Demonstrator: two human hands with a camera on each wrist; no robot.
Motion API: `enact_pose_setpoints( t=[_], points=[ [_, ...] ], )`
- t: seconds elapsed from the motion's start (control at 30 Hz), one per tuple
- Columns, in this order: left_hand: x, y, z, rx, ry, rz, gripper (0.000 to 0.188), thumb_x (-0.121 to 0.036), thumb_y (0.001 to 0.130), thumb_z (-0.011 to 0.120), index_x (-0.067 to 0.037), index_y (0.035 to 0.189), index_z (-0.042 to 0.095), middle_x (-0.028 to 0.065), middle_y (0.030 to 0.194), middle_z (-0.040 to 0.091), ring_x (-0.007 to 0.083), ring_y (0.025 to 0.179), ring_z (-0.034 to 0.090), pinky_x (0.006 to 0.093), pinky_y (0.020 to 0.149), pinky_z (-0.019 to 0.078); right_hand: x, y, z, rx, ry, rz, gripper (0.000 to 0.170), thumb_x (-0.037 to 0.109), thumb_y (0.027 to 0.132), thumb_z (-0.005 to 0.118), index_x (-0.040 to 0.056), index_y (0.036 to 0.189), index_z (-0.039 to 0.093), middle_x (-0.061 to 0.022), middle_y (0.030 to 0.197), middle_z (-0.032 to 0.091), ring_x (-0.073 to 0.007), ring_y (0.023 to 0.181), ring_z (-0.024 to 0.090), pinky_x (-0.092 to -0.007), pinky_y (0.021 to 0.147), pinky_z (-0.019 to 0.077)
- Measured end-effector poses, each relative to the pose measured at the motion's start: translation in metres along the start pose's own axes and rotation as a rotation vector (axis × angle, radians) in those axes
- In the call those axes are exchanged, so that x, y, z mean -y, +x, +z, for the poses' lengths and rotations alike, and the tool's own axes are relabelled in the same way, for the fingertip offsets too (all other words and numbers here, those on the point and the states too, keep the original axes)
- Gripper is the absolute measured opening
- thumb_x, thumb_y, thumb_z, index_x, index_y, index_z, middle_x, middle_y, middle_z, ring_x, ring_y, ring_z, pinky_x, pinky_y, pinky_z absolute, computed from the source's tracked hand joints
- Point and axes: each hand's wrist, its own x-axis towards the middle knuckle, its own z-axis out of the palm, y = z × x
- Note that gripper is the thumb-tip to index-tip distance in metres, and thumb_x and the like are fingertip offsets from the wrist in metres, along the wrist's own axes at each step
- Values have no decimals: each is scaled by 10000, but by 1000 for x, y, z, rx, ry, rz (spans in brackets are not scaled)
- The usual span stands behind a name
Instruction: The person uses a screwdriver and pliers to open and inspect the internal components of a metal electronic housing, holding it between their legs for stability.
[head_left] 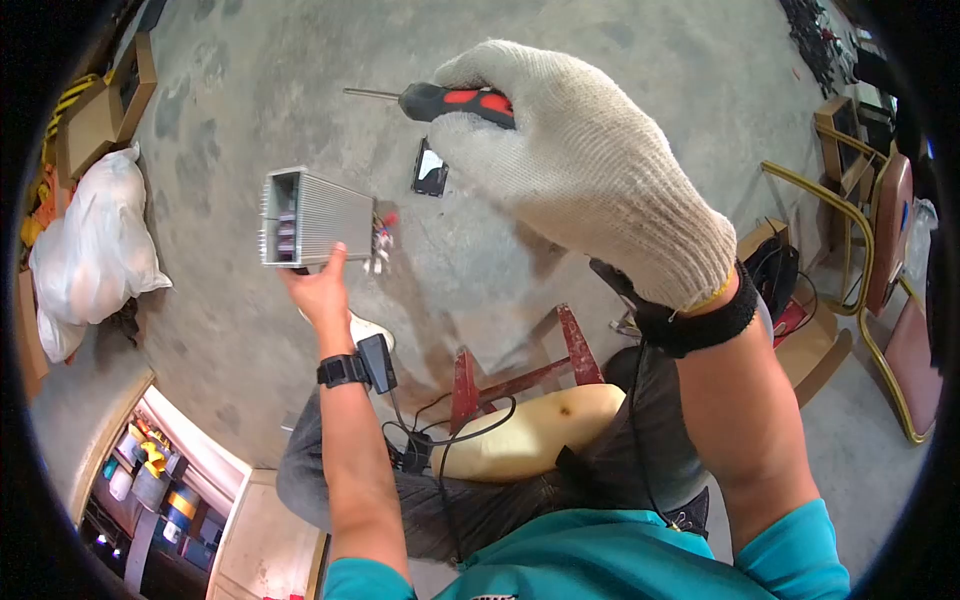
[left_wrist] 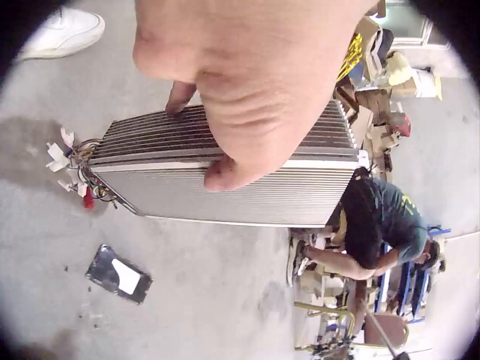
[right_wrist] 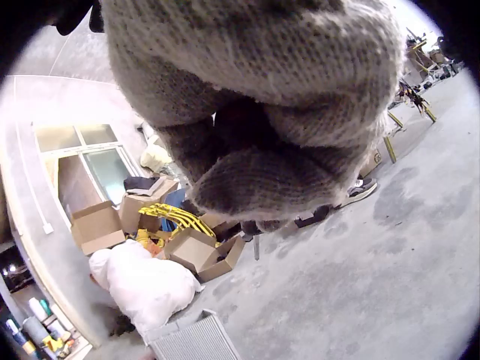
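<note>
The bare left hand (head_left: 325, 290) grips a ribbed silver metal case (head_left: 335, 215) by its lower edge. One end of the case is open, and wires with white and red connectors (head_left: 383, 240) hang from the other. In the left wrist view the thumb lies on one face of the case (left_wrist: 225, 196) and a finger on the finned side. The right hand (head_left: 590, 160), in a knitted glove, holds a black and red screwdriver (head_left: 455, 103), its shaft pointing left. In the right wrist view the gloved fingers (right_wrist: 262, 180) are curled round it, the handle mostly hidden.
A black plate with a white label (head_left: 430, 168) lies on the concrete floor. White bags (head_left: 100, 240) and cardboard boxes stand at the left, chairs (head_left: 890, 240) at the right. A red-legged stool (head_left: 520, 440) is between the knees. Another person (left_wrist: 382, 225) bends in the background.
</note>
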Motion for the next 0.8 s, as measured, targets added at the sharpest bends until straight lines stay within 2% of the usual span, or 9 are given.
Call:
enact_pose_setpoints(
  t=[0.07,0.13,0.33,0.43,0.5,0.57,0.63,0.7,0.8],
  points=[
    [-17,6,-2,-38,-39,-2,836,49,759,859,17,1462,407,163,1425,549,255,1269,551,382,1101,428,-2,3,6,14,29,10,374,243,876,672,41,1190,688,-208,994,715,-376,913,707,-418,805,554],
    [-39,9,-4,-85,-95,16,831,59,756,857,24,1455,410,161,1423,550,254,1264,552,386,1099,431,-8,6,16,-102,-42,-153,377,268,886,673,40,1186,690,-183,921,712,-324,795,708,-393,734,551],
    [4,10,7,-85,-58,12,792,49,758,858,12,1425,433,151,1395,566,249,1253,551,376,1085,420,7,4,17,-49,-36,-94,351,259,914,660,28,1175,689,-140,800,668,-197,517,588,-340,555,499],
    [27,-7,18,-71,-102,-48,808,52,755,858,5,1431,418,153,1385,571,252,1248,553,374,1080,427,5,4,22,-39,-32,-85,337,241,917,653,25,1174,688,-144,798,666,-189,490,578,-339,540,492],
    [39,-18,20,-85,-210,-67,833,56,762,849,10,1450,383,163,1385,567,255,1240,559,370,1083,435,4,4,24,-24,-26,-93,338,234,913,656,24,1176,686,-158,811,670,-213,533,602,-348,569,501],
    [44,-29,17,-100,-96,-103,837,59,775,838,22,1457,354,170,1384,561,254,1234,570,372,1078,453,5,4,28,-8,-14,-117,338,226,909,658,23,1178,684,-172,824,675,-237,576,625,-357,599,511],
    [46,-37,18,-95,-34,-84,816,43,790,821,61,1447,338,199,1401,536,271,1241,583,381,1054,499,5,6,35,29,-14,-152,339,213,899,668,19,1178,677,-213,884,690,-326,735,677,-387,699,531],
    [52,-41,17,-111,-115,-70,818,53,790,814,70,1453,335,201,1397,536,268,1241,580,383,1056,501,12,4,42,60,-38,-110,338,208,894,673,16,1172,676,-226,913,693,-364,810,678,-399,740,531],
    [64,-51,9,-123,-250,-156,685,51,789,830,41,1381,487,153,1308,622,249,1135,634,368,1011,502,16,-1,51,136,-91,-54,329,201,889,680,12,1158,675,-242,954,697,-408,896,681,-414,781,532]
  ],
)
